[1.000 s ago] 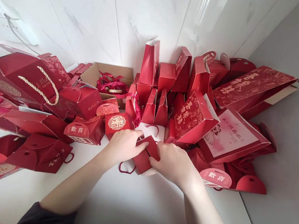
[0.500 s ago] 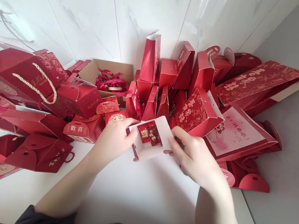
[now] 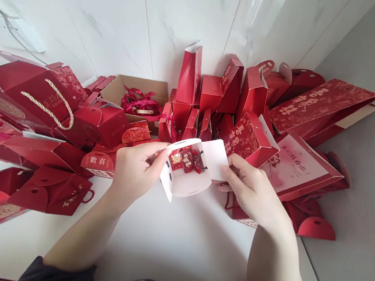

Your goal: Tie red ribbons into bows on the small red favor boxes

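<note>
I hold a small gift box open in front of me, its white inside facing up. A few small red wrapped sweets lie inside it. My left hand pinches the box's left flap. My right hand grips the right flap, fingers closed on its edge. The box is lifted slightly above the white table.
Several red gift boxes and bags are piled against the white tiled wall. A brown cardboard box of red ribbons stands at the back. A large red bag with a rope handle lies at left. A grey floor runs along the right.
The box was closed and red side up on the table a second ago. Both hands have pulled its flaps apart and lifted it, showing the sweets inside.
</note>
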The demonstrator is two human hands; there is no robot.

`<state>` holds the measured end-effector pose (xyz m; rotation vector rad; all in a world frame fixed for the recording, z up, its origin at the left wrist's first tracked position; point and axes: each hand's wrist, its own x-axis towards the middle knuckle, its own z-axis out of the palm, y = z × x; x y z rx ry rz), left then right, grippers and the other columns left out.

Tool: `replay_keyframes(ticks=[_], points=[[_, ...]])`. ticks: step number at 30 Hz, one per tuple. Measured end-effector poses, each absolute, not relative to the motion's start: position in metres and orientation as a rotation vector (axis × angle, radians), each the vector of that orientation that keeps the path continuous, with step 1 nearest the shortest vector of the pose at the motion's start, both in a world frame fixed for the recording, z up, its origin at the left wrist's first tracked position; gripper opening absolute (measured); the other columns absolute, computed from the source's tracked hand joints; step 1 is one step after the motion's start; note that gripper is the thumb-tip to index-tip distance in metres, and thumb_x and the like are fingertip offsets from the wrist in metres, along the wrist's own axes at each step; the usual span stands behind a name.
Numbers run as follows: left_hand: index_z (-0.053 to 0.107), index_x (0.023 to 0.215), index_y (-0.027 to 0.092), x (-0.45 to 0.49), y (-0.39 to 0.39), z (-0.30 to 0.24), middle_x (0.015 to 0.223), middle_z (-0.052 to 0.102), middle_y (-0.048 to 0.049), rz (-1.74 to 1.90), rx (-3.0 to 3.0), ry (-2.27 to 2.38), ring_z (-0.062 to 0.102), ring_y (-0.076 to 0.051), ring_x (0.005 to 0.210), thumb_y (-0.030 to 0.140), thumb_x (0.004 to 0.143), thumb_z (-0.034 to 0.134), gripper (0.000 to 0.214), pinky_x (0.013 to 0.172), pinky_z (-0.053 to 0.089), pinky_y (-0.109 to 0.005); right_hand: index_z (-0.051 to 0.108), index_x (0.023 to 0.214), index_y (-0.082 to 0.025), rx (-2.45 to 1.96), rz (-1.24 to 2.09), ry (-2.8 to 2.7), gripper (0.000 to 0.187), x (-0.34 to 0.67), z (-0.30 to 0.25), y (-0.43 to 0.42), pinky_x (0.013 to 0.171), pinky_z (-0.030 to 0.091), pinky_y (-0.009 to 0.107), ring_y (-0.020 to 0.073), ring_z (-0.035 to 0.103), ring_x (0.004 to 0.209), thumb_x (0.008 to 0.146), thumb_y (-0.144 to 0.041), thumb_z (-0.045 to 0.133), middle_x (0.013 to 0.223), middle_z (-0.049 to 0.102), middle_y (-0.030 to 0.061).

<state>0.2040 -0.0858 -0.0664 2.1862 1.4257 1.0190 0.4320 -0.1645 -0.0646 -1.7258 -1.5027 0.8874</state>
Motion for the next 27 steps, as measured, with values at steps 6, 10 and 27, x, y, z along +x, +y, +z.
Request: replay_keyframes(ticks=[6, 10, 27], points=[[0.075, 0.09, 0.019, 0.207, -0.075, -0.073, 0.075, 0.073, -0.0012, 0.797, 2.204, 1.353, 0.065, -0.016, 0.065, 0.037, 0.087, 0.054, 0.027, 0.06, 0.046, -0.025, 0.047, 0.08, -0.024, -1.798, 0.811, -1.805, 0.028, 0.43, -0.065, -0.166, 0.054, 0.041, 0.025, 0.0164, 0.06, 0.056, 0.098, -0.042, 0.035, 0.059, 0.054, -0.0033], [0.069, 0.077, 0.018, 0.213, -0.062, -0.088, 0.065, 0.068, -0.001, 0.621, 2.173, 1.256, 0.065, -0.017, 0.064, 0.038, 0.088, 0.051, 0.03, 0.064, 0.048, -0.027, 0.054, 0.09, -0.024, -1.807, 0.799, -1.959, 0.031, 0.424, -0.073, -0.159, 0.056, 0.039, 0.025, 0.0161, 0.059, 0.059, 0.1, -0.045, 0.034, 0.067, 0.061, -0.0018], [0.059, 0.122, 0.022, 0.196, -0.051, -0.083, 0.098, 0.072, -0.005, 0.132, 2.061, 0.983, 0.068, -0.022, 0.087, 0.032, 0.081, 0.054, 0.042, 0.075, 0.052, -0.031, 0.056, 0.106, -0.02, -1.747, 0.849, -2.092, 0.027, 0.427, -0.089, -0.15, 0.071, 0.043, 0.029, 0.0192, 0.057, 0.081, 0.088, -0.041, 0.057, 0.095, 0.062, 0.0046]])
